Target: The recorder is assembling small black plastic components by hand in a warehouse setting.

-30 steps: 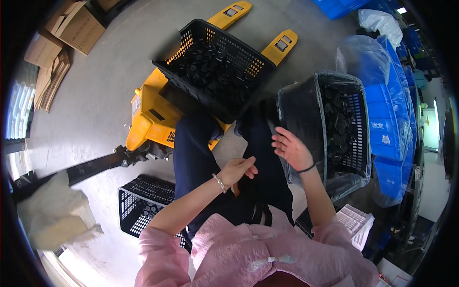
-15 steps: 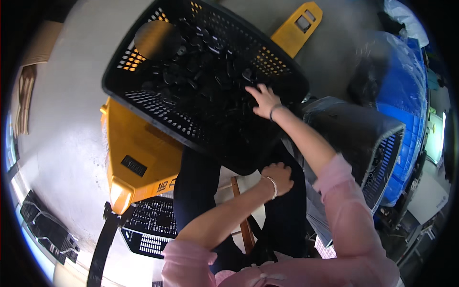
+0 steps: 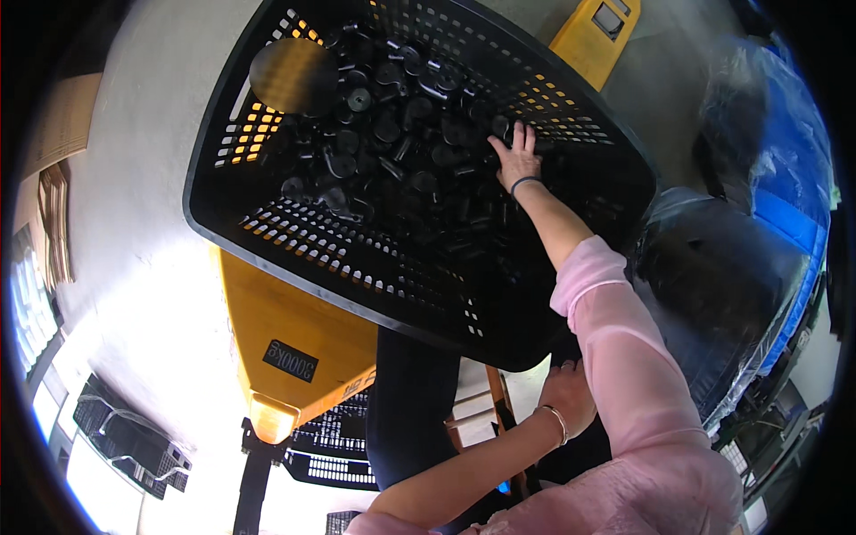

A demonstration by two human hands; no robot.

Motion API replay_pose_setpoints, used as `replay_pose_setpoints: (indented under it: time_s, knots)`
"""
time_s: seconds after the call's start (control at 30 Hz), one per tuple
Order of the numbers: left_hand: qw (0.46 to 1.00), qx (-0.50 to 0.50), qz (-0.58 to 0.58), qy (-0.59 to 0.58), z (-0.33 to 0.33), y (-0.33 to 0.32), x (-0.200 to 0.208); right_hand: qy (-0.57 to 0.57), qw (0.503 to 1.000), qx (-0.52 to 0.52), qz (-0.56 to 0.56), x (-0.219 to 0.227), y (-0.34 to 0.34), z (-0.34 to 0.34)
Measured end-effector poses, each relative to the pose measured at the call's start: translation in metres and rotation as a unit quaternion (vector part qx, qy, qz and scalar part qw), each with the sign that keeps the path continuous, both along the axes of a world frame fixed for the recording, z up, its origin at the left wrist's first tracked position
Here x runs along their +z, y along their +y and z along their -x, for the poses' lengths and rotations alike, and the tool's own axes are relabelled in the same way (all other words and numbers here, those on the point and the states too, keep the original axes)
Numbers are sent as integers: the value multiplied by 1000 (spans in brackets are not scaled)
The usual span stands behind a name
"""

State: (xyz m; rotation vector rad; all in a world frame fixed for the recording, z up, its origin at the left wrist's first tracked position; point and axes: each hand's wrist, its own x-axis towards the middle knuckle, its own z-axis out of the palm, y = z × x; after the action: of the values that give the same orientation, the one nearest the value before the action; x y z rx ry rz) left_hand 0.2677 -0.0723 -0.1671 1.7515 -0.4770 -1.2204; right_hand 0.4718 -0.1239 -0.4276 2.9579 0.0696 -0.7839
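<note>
From the head view, the right hand (image 3: 514, 159) reaches far into the big black basket (image 3: 267, 241), fingers spread flat on the pile of small black parts (image 3: 392, 134). The basket sits on a yellow pallet truck (image 3: 294, 339). The left hand (image 3: 566, 397) rests low by the knee, loosely curled, holding nothing I can see.

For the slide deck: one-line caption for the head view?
Right hand reaches into a black crate of black parts; left hand rests near the lap.
</note>
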Motion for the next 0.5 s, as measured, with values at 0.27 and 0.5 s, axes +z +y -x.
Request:
replay_pose_setpoints:
  time_s: [0.27,0.5]
  knots:
    - [999,-35,-7,-1,-13,5,7,43,997,45,-49,11,-6,0]
    - [996,-71,-34,-47,-20,6,9,65,910,-250,-325,45,-4,15]
